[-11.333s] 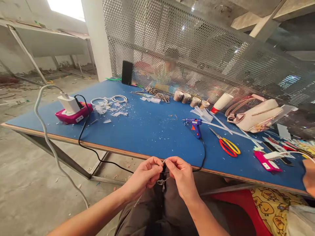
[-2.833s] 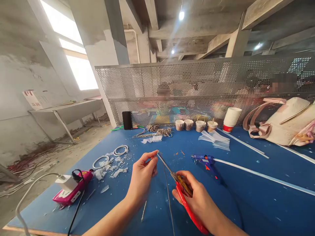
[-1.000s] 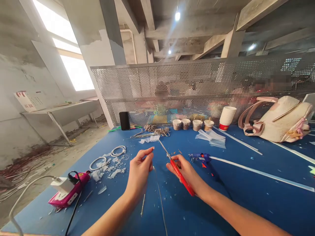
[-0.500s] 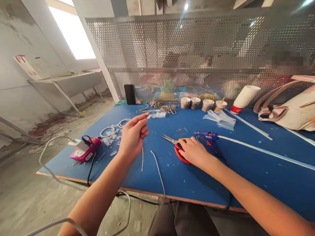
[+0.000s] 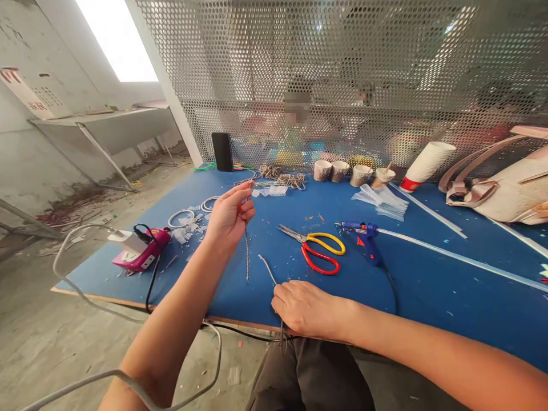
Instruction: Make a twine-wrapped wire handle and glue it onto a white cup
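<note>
The right hand (image 5: 310, 308) left the scissors (image 5: 305, 240); cord (image 5: 268, 268) runs beneath its fingers (image 5: 280, 299).

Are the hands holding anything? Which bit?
The right grip is on the thin grey cord near its free end; whether it's clasped is hidden. The left grip: can't tell.

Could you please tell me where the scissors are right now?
In the head view, the scissors lie on the blue table just right of centre, left of the glue gun and beyond the right hand.
</note>
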A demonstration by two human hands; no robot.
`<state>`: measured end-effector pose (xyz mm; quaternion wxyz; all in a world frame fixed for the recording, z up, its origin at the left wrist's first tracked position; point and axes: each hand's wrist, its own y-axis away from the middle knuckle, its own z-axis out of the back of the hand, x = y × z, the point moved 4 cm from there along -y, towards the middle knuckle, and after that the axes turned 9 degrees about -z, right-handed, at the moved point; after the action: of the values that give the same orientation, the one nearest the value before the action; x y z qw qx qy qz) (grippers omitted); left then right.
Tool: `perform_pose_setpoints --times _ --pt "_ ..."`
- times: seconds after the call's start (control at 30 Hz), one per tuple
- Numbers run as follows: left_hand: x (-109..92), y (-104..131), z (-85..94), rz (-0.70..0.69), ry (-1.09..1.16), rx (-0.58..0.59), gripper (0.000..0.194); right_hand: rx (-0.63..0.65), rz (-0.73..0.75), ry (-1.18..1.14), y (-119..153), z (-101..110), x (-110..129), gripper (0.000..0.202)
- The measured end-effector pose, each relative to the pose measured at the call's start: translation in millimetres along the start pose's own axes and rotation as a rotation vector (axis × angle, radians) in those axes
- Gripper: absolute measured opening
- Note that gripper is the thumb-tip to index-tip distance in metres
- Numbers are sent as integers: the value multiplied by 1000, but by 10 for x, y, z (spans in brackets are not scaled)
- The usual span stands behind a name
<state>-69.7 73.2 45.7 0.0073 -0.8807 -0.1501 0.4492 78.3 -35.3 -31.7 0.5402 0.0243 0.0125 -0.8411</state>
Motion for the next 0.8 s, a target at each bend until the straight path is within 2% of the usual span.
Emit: perform_pose_setpoints --times 0.13,0.27,0.33,0.4,0.5,0.67,0.73,0.8 --pt "-36 -87 -49 28 -16 0 19 12 58 -12 124 92 -37 15" --pt "29 -236 -118 103 0 9 18 36 95 36 212 75 6 19" --pt "96 -312 -145 140 13 16 19 38 70 51 190 71 6 18" --pt "177 -369 -138 183 19 17 20 4 -22 36 118 160 -117 16" --pt "301 -402 -50 248 23 13 18 -108 -256 5 -52 562 -649 16" --pt "438 -348 114 317 28 13 17 -381 -796 66 -328 1539 -1997 27" --pt "468 -305 123 327 26 25 16 -436 -933 78 -438 1734 -2374 29" --pt "501 -257 105 337 15 43 14 -467 -1033 85 -537 1768 -2600 30"
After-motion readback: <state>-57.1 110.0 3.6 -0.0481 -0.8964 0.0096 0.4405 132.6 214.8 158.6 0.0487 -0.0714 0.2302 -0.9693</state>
